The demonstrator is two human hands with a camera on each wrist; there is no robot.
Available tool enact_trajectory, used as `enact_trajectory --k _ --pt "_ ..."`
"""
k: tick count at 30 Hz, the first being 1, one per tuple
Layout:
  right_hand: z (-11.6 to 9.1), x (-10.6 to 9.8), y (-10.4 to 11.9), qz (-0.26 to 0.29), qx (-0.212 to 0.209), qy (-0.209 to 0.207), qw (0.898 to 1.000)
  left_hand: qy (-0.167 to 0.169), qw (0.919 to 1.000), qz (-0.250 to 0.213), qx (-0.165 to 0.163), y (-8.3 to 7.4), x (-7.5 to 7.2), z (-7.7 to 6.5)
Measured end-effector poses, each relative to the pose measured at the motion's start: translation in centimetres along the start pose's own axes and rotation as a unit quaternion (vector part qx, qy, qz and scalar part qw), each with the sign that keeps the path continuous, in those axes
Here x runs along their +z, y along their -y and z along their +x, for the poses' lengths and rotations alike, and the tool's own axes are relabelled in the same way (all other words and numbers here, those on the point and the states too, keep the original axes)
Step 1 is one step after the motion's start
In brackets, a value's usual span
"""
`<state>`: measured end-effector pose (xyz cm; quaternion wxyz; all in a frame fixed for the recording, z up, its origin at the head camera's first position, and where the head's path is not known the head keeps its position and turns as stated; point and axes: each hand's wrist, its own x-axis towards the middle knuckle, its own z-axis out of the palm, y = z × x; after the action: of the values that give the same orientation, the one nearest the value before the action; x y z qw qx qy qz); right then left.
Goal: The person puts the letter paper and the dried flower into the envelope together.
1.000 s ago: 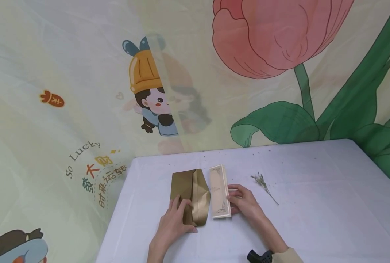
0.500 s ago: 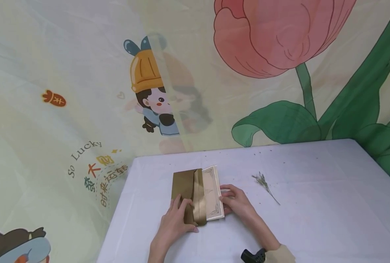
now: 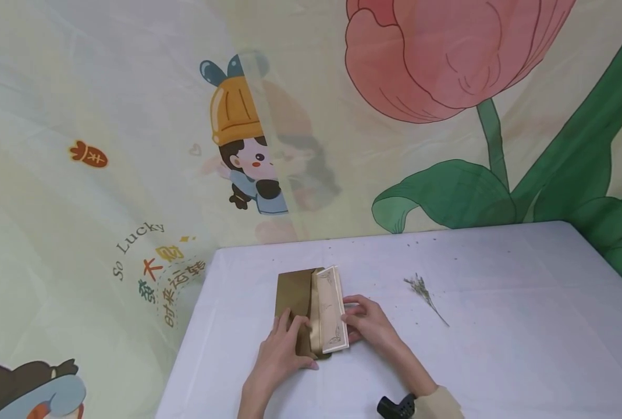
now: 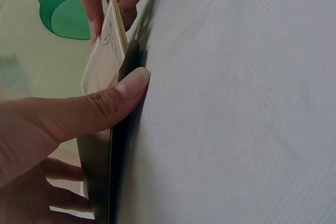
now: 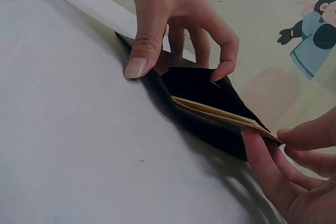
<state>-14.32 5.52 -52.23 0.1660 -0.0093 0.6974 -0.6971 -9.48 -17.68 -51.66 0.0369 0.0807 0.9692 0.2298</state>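
Note:
A gold-brown envelope (image 3: 293, 289) lies on the white-covered table, its mouth gaping to the right. My left hand (image 3: 280, 353) grips it, thumb at the near edge and fingers over its upper face. In the right wrist view, the left index finger holds up the upper layer of the mouth. Between thumb and fingers, my right hand (image 3: 372, 324) pinches the right edge of a folded cream card (image 3: 331, 311) with printed corner ornaments. The card lies over the envelope flap, its left edge (image 5: 210, 109) at the dark opening.
A small dried flower sprig (image 3: 420, 291) lies to the right of the hands. Tiny dark crumbs dot the far part of the white tablecloth (image 3: 499, 326). Behind the table hangs a printed curtain (image 3: 311, 116). A black device (image 3: 397, 406) sits by the right sleeve.
My right hand has brought the card leftward from beside the envelope to over its flap, at the opening. The left hand stays on the envelope.

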Motion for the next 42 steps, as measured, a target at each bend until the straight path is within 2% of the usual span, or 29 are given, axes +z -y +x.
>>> enact_trajectory --k 32,42 --pt "0.6 2.3 0.3 -0.039 0.002 0.027 0.999 0.0 0.9999 0.007 -0.007 0.0 0.2 0.2" --pt "0.9 3.0 0.2 -0.049 -0.009 0.032 0.998 0.003 0.9999 0.009 -0.011 0.0 0.1 0.3"
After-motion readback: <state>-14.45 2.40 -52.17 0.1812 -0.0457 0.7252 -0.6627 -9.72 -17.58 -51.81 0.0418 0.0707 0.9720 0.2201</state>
